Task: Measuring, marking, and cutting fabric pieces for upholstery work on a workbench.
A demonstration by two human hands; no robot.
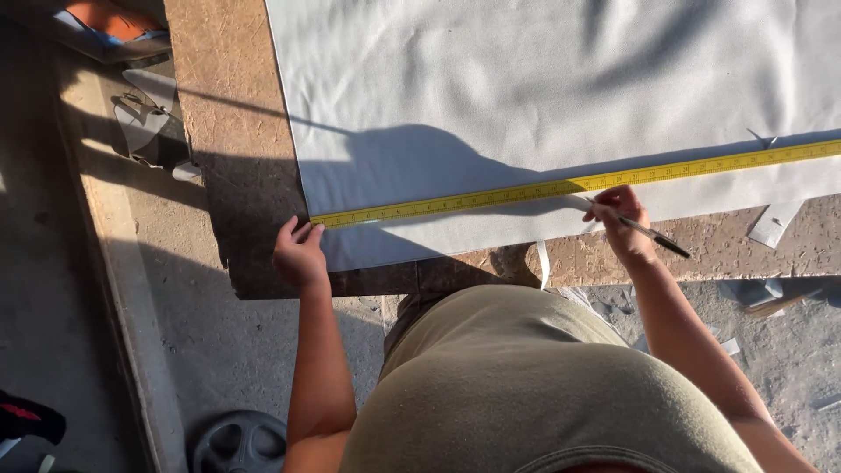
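A yellow tape measure [526, 189] lies stretched across a large white sheet of fabric [543, 88] on a chipboard table [228, 105]. My left hand [300, 252] presses the tape's end down at the sheet's left edge. Near the sheet's front edge, my right hand [620, 219] holds a dark pen [653, 235], its tip touching the fabric just below the tape.
White fabric scraps [775, 221] lie on the table's front right and on the concrete floor [788, 350]. A round black weight plate [241, 442] sits on the floor at lower left. Clutter and a low ledge [114, 228] are at the left.
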